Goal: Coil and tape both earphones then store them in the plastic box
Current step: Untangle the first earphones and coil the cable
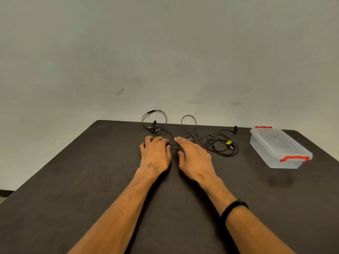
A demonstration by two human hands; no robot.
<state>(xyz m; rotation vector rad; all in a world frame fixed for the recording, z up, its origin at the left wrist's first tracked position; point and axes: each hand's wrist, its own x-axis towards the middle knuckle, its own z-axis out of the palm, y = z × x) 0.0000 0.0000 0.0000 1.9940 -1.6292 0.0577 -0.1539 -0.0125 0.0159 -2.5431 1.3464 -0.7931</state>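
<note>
Two sets of black earphones lie uncoiled along the far edge of the table [73,180], none yet taped or boxed. Leftmost, the first earphone set [155,123] loops partly over that far edge, its lead running toward me. My left hand [156,154] rests palm down on this lead, fingers curved over it; whether they pinch the wire I cannot tell. My right hand [194,160], wearing a dark wristband [233,208], lies just beside it with fingers extended and relaxed, tips touching the wire, gripping nothing visible. Further right, the second earphone set [222,146] sits in a loose tangle with a small yellow tag. Near the far right corner stands the plastic box [278,149], lid on, red latches. Judgement: the wire is light, limp and prone to snagging; take hold near the plug, wind over fingers, avoid tugging the earbuds.
</note>
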